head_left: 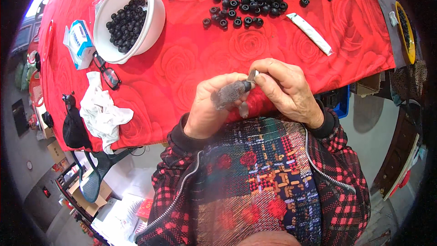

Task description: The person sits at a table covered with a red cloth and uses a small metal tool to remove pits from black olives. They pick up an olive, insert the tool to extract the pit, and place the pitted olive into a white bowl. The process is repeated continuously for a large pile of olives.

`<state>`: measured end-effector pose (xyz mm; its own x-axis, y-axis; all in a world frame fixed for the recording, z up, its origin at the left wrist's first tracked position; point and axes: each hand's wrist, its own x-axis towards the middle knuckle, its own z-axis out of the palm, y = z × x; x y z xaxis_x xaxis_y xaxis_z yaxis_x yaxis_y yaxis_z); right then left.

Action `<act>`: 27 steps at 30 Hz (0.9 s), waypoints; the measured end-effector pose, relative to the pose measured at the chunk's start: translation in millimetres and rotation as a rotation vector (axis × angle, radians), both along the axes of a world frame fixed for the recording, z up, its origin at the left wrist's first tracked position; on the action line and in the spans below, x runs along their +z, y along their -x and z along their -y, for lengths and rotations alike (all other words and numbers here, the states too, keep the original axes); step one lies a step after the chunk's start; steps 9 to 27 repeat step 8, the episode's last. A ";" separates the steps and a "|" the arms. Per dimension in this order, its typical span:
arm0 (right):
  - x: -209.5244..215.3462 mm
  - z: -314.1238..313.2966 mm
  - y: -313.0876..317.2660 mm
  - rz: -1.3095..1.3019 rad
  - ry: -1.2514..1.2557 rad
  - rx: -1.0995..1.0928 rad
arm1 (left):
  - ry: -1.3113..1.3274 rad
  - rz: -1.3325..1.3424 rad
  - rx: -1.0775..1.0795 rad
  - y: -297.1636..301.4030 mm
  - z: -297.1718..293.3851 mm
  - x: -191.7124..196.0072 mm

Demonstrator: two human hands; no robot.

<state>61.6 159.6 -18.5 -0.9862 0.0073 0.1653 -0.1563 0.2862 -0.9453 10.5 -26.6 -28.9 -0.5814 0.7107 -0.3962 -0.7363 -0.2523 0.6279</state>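
Both my hands meet above the near edge of the red tablecloth. My left hand [207,102] is closed around a small black rounded piece [247,86], mostly hidden by the fingers. A grey fuzzy wrap [229,94] lies over that hand, seemingly around its thumb, and a second grey bit [243,109] shows lower down. With thumb and forefinger, my right hand [291,92] pinches a small flat metal blade [253,75] against the black piece. Farther off on the cloth, many loose black rounded parts [246,7] lie in a heap.
A white bowl [157,18] at the left holds more black parts. Near it are a blue-and-white box [79,43], glasses [110,76] and a crumpled white cloth [104,114]. A white paper strip [310,34] lies at right; a yellow-rimmed tray [412,41] stands beyond the table.
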 end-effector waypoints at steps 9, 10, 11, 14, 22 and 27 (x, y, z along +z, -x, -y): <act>0.0 -1.9 0.8 -0.003 -0.005 0.034 | 0.009 0.005 -0.037 1.5 1.5 -1.1; 0.0 -1.9 0.8 -0.003 -0.005 0.034 | 0.009 0.005 -0.037 1.5 1.5 -1.1; 0.0 -1.9 0.8 -0.003 -0.005 0.034 | 0.009 0.005 -0.037 1.5 1.5 -1.1; 0.0 -1.9 0.8 -0.003 -0.005 0.034 | 0.009 0.005 -0.037 1.5 1.5 -1.1; 0.0 -1.9 0.8 -0.003 -0.005 0.034 | 0.009 0.005 -0.037 1.5 1.5 -1.1; 0.0 -1.9 0.8 -0.003 -0.005 0.034 | 0.009 0.005 -0.037 1.5 1.5 -1.1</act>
